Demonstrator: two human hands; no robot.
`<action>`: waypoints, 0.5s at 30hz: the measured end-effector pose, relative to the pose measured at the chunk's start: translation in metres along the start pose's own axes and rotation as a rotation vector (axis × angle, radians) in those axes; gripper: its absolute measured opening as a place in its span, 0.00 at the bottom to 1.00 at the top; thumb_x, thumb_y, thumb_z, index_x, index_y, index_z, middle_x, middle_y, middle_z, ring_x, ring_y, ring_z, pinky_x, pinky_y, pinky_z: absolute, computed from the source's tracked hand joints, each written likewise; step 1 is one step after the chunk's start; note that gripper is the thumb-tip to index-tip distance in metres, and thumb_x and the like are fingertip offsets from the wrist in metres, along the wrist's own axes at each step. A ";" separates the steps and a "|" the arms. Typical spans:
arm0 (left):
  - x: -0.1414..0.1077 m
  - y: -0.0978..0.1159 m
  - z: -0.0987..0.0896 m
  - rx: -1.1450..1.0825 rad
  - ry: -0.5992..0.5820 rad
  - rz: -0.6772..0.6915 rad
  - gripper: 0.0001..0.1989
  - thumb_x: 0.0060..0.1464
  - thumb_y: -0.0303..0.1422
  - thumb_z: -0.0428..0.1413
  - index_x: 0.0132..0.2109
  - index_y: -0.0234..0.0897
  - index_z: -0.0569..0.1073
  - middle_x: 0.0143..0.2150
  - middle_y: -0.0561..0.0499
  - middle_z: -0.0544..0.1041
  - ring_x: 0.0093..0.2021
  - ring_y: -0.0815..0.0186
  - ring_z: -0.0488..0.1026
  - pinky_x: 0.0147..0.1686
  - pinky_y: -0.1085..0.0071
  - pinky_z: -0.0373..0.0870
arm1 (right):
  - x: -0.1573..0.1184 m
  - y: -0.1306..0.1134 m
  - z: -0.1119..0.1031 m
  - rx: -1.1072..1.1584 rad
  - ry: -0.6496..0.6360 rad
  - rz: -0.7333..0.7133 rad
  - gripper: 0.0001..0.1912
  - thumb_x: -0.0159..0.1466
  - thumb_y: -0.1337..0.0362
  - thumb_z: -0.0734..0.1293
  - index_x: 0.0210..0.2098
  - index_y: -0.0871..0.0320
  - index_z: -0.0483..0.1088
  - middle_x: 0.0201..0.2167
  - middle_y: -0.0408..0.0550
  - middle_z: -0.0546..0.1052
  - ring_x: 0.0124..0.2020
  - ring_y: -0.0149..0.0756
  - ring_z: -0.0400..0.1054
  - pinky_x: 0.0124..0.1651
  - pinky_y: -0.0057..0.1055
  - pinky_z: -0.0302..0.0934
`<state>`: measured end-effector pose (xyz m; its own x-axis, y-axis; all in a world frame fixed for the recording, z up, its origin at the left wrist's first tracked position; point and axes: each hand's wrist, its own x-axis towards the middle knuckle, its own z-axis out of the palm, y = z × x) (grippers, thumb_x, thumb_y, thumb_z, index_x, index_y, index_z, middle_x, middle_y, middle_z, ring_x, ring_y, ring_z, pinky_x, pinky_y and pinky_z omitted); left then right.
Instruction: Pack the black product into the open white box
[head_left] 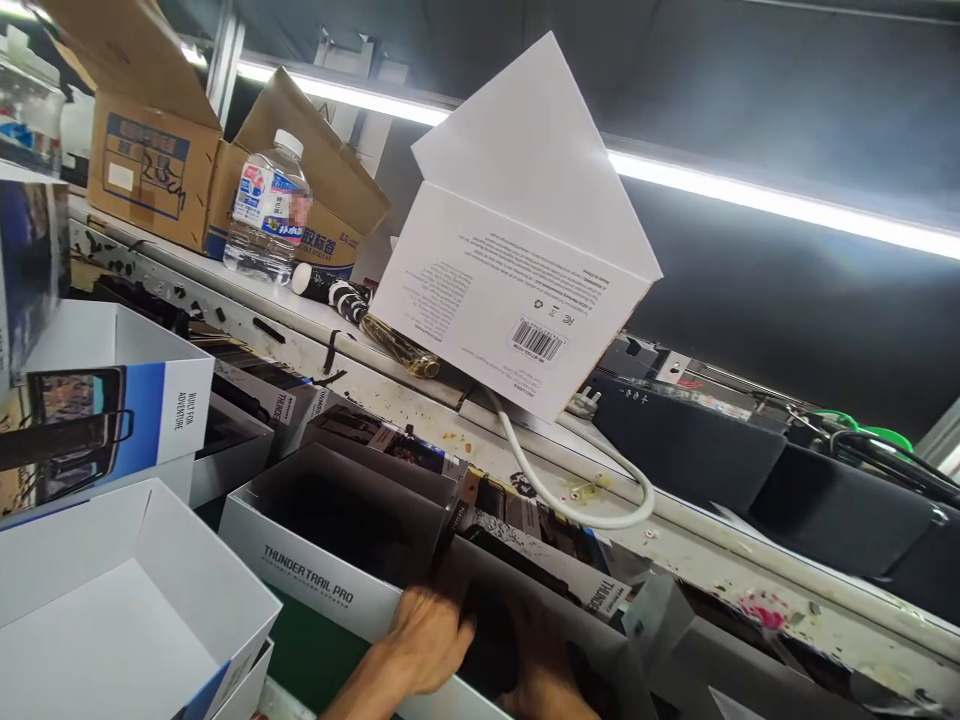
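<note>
My left hand (426,635) lies over the near wall of an open printed box, its thumb and curled fingers gripping the edge; the fingertips fade into shadow. In the same dark box (487,625), my right hand (546,655) reaches down, its fingers lost in the dark. Just left stands another open box (322,580) lettered "THUNDER TRAIL PRO", dark inside. Behind my hands, a printed box (525,550) shows a dark speaker picture. What lies at the bottom of the box between my hands is too dark to make out.
Open white boxes (180,590) stand at the left. On the shelf ledge (442,400) are a water bottle (266,215), cardboard cartons (154,170), a tilted white box with a barcode (510,270), and a white cable (555,510). Black boxes (690,450) line the right.
</note>
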<state>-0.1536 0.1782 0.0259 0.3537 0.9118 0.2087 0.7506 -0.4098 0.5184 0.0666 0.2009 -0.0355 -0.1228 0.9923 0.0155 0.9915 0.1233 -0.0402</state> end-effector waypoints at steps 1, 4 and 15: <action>-0.001 0.001 -0.001 0.015 -0.011 -0.012 0.21 0.62 0.40 0.47 0.54 0.34 0.76 0.49 0.38 0.82 0.51 0.46 0.79 0.53 0.53 0.71 | 0.000 -0.002 0.000 0.024 0.007 -0.007 0.59 0.39 0.70 0.72 0.71 0.58 0.56 0.68 0.63 0.60 0.69 0.63 0.52 0.70 0.53 0.47; -0.002 0.005 -0.001 0.078 -0.054 -0.032 0.24 0.62 0.45 0.48 0.53 0.35 0.77 0.52 0.38 0.82 0.55 0.46 0.77 0.56 0.53 0.70 | -0.004 -0.008 -0.012 0.107 0.026 -0.017 0.57 0.40 0.71 0.72 0.70 0.54 0.57 0.69 0.58 0.59 0.69 0.59 0.52 0.71 0.49 0.46; 0.010 0.002 -0.009 0.151 -0.104 -0.070 0.21 0.60 0.40 0.50 0.50 0.31 0.80 0.49 0.34 0.83 0.52 0.45 0.79 0.53 0.55 0.70 | -0.122 -0.013 -0.122 0.291 0.514 -0.041 0.23 0.71 0.54 0.61 0.62 0.53 0.68 0.64 0.53 0.69 0.66 0.45 0.62 0.66 0.42 0.61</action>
<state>-0.1536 0.1863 0.0364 0.3479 0.9336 0.0855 0.8475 -0.3521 0.3971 0.0738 0.0767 0.0846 -0.0526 0.8635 0.5017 0.9252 0.2312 -0.3010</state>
